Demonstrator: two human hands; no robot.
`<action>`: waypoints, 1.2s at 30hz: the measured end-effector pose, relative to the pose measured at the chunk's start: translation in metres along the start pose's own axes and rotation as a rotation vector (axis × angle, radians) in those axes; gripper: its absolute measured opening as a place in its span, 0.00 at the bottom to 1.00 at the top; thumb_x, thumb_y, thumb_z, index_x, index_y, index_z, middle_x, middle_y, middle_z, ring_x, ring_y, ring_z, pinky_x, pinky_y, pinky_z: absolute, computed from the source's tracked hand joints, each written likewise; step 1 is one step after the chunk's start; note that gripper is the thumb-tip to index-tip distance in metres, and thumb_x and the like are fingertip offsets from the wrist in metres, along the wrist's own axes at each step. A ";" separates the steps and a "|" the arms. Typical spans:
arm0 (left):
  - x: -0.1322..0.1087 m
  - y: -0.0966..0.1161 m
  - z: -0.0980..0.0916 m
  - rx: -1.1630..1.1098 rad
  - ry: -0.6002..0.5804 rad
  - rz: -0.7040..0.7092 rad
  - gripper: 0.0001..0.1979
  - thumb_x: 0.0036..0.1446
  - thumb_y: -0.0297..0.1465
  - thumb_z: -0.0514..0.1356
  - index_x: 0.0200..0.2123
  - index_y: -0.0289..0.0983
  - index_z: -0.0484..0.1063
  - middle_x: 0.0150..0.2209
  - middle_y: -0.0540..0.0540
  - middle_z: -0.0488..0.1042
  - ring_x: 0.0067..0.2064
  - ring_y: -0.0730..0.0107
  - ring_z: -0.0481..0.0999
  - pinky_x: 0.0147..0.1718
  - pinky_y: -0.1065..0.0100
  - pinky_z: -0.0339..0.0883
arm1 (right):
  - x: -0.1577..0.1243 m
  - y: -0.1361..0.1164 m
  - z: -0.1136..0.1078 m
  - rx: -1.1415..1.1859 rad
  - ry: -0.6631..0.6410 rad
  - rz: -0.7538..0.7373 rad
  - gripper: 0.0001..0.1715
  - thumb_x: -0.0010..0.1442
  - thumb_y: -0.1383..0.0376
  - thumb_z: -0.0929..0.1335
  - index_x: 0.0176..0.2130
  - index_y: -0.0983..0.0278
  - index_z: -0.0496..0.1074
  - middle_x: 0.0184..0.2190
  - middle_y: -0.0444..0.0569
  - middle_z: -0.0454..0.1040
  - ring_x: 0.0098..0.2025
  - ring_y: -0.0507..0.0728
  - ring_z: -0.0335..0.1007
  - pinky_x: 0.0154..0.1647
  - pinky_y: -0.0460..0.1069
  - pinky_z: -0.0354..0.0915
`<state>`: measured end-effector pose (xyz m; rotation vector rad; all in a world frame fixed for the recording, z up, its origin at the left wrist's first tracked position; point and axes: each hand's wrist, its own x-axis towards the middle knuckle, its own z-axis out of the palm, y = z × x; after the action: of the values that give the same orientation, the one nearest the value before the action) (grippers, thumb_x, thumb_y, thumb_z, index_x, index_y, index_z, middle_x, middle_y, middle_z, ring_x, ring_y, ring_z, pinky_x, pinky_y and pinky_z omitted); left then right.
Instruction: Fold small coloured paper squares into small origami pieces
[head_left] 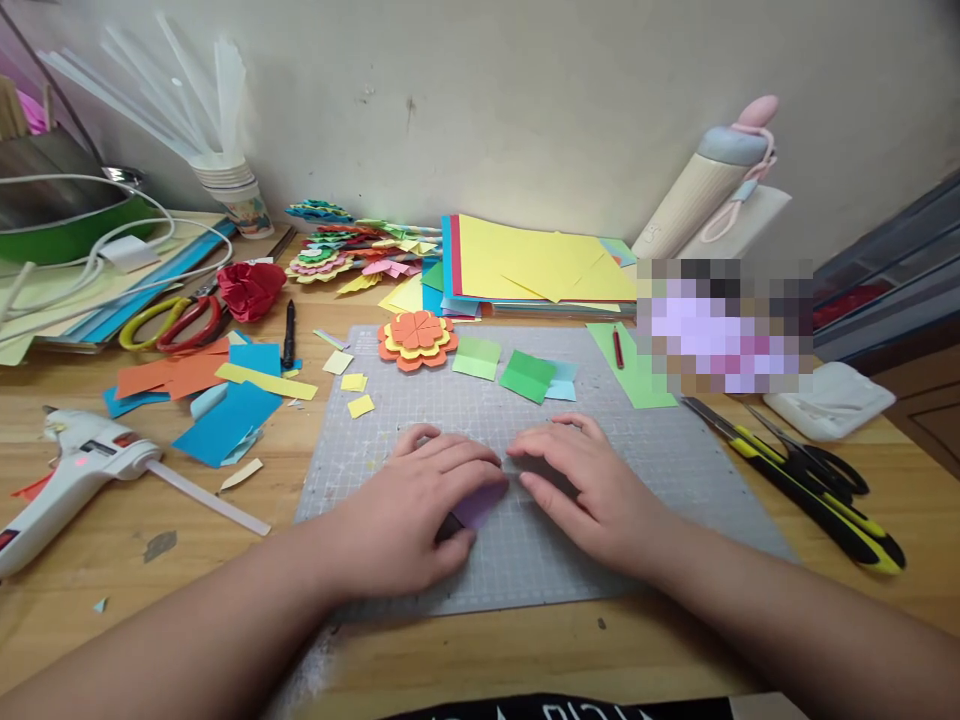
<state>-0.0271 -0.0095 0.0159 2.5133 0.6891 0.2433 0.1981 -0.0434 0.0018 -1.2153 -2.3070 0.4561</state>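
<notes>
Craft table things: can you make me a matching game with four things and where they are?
1 glue gun
2 black-and-yellow scissors
3 purple paper
4 orange paper flower

A far edge of the cutting mat
B under the left hand
C on the table, left of the cutting mat
D on the table, right of the cutting mat

Pairs: 1-C, 2-D, 3-B, 4-A

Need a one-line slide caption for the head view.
Left hand and right hand press a small purple paper piece onto the grey gridded cutting mat, in front of an orange-yellow paper flower.
</notes>
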 end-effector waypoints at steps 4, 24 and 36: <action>0.001 -0.001 0.004 0.165 0.076 -0.146 0.18 0.52 0.41 0.62 0.45 0.42 0.68 0.44 0.46 0.71 0.48 0.55 0.67 0.52 0.51 0.50 | 0.001 0.001 0.002 0.052 -0.006 0.035 0.11 0.64 0.69 0.61 0.46 0.62 0.66 0.42 0.50 0.74 0.45 0.57 0.68 0.51 0.57 0.57; 0.002 -0.009 0.005 0.040 0.064 -0.316 0.03 0.57 0.28 0.58 0.30 0.39 0.69 0.30 0.51 0.72 0.34 0.66 0.68 0.35 0.62 0.58 | 0.008 -0.001 0.010 -0.282 -0.235 -0.152 0.15 0.61 0.63 0.62 0.48 0.53 0.71 0.47 0.52 0.67 0.48 0.63 0.59 0.48 0.62 0.50; 0.002 -0.010 0.003 0.007 0.045 -0.335 0.03 0.58 0.30 0.58 0.32 0.39 0.69 0.30 0.52 0.72 0.35 0.66 0.68 0.35 0.64 0.57 | 0.008 0.006 0.002 -0.265 -0.157 -0.195 0.14 0.57 0.67 0.66 0.43 0.53 0.73 0.53 0.50 0.63 0.64 0.64 0.45 0.60 0.65 0.35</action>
<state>-0.0290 -0.0025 0.0075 2.3571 1.1132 0.1763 0.1968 -0.0335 -0.0008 -1.0878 -2.6560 0.1862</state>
